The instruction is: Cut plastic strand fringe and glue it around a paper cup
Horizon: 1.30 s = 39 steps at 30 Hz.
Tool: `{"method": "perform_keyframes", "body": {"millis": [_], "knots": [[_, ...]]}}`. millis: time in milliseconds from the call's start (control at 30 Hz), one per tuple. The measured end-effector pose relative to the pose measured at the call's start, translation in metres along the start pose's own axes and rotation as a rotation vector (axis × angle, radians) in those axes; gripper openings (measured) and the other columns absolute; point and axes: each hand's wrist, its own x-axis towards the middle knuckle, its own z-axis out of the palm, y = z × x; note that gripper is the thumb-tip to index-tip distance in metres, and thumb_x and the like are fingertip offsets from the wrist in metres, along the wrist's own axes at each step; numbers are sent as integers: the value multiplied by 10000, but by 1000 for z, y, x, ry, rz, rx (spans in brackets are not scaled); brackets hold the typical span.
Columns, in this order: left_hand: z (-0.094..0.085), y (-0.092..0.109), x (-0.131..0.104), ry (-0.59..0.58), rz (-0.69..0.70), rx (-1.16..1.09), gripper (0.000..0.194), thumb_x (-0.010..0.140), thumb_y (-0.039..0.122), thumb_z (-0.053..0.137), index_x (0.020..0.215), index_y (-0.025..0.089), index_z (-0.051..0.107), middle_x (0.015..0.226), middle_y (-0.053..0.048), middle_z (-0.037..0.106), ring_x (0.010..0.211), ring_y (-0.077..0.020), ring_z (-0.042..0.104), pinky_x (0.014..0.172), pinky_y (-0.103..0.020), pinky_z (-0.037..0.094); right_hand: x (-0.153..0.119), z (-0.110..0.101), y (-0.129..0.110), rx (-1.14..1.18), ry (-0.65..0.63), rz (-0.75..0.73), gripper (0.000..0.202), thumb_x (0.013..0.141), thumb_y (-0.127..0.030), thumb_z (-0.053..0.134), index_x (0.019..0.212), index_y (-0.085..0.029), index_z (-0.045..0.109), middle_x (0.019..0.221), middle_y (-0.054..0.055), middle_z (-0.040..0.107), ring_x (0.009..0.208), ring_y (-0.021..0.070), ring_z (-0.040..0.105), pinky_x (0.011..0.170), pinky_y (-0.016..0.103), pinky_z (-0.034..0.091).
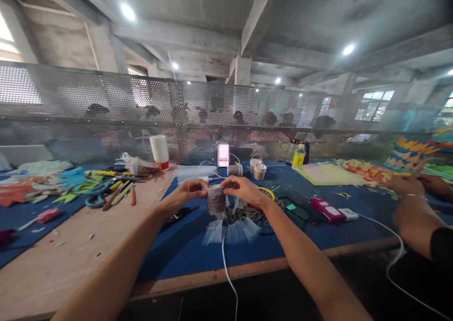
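Note:
Between my two hands is a small cup (215,203) with brown cord wound around its side and a pale rim. My left hand (187,192) pinches the rim on the left. On the right, the fingers of my right hand (242,189) grip the same rim. Loose brownish cord (244,213) lies in a tangle just right of the cup. Thin clear fibres (243,233) fan out beneath it on the blue mat (184,259). A wound white-and-brown roll (234,171) rests behind my right hand.
At left lie scissors (95,199) and several tools, with stacked paper cups (159,151) behind. Small baskets (260,171), a yellow glue bottle (298,158) and a magenta case (327,210) stand rightward. A co-worker's hands (406,186) are far right. A white cable (226,259) crosses the table edge.

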Motion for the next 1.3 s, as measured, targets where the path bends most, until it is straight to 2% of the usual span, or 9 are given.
{"method": "perform_keyframes", "body": {"millis": [133,233,400,567,767,1033,1300], "knots": [[-2,-1,-1,2,21,4,203,829,329,740,864,140,674,835,-28,614,802,-152,532,748,-272,411,-2,-2,-4,87,-38,11,305,882,-398,702,1094,-180,723,1020,43,703,891,157,614,848,289,461],[-4,-1,-2,-7,37,5,192,832,320,739,874,144,674,867,-36,625,835,-162,544,774,-283,415,-2,-3,-7,110,-15,0,298,934,-424,633,1073,-182,737,958,34,698,854,147,600,818,276,452],[-5,0,-3,-20,34,-24,174,839,312,729,881,153,671,869,-32,635,850,-172,560,797,-298,421,-1,-5,-5,104,-37,-68,262,897,-408,691,1028,-188,746,1089,50,678,1014,173,610,926,297,441],[-6,-2,-4,-34,33,-90,167,839,307,730,891,159,673,883,-31,640,850,-170,565,791,-297,422,0,-7,-2,130,-74,-85,287,862,-431,727,1001,-181,721,1127,61,651,1052,179,604,936,302,445],[-5,-6,-3,-90,34,-183,170,839,313,732,898,165,673,897,-41,639,841,-170,563,781,-299,426,-2,-5,-3,134,-140,-42,272,882,-426,704,1007,-184,693,1028,37,655,949,161,592,885,298,447],[-6,-11,-3,-100,-6,-213,181,829,297,744,914,152,675,884,-49,631,879,-194,574,798,-310,432,-4,-1,-11,140,-118,44,303,863,-445,714,979,-167,682,893,13,635,796,133,547,753,262,435],[-9,-16,-3,-125,-27,-261,142,854,260,719,939,153,679,953,-61,640,876,-174,571,808,-294,434,-3,3,-10,177,-113,5,247,882,-382,703,991,-161,681,893,15,634,785,125,544,744,261,433]]}}
